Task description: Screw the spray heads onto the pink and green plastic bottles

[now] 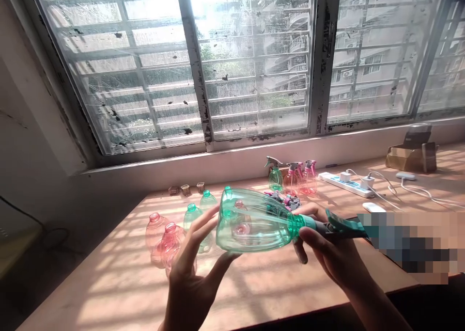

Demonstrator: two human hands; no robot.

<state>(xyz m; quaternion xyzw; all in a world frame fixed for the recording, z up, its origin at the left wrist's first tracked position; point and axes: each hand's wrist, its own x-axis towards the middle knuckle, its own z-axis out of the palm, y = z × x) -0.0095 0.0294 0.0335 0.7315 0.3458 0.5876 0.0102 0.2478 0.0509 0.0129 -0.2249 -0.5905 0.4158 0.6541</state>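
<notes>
I hold a clear green spray bottle [254, 220] on its side above the wooden table [119, 282]. My left hand [192, 268] cups the bottle's base, fingers curled round it. My right hand [332, 253] grips the neck and the green-and-grey trigger spray head [334, 224] screwed onto it. The bottle's base points left and the spray head points right.
Several capless pink and green bottles [170, 234] stand on the table behind my left hand. Three finished spray bottles [292, 177] stand by the window wall, with loose spray heads [286, 200] in front. A power strip [345, 181] with cables, a cardboard box [412, 157] and a blurred patch lie right.
</notes>
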